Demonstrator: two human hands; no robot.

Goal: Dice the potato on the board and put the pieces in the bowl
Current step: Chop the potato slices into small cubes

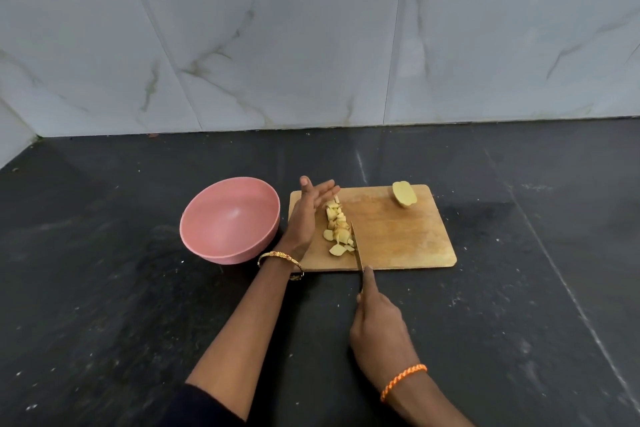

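Flatly, left hand (304, 215) spread beside potato pieces (337, 230); right hand (377, 326) grips knife (356, 248)

Home kitchen. Dark stone surface (138, 305) fills lower half of frame, glossy marble-look wall tiles (277, 45) w/ grout lines across the top. Centre: wooden cutting board (398, 236) w/ cut potato pieces (337, 229), a knife (356, 246), pink bowl (230, 218) just left of it.

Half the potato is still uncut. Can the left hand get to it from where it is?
Probably yes. The left hand is open at the board's left end, and bare board lies between it and the potato half at the far right corner.
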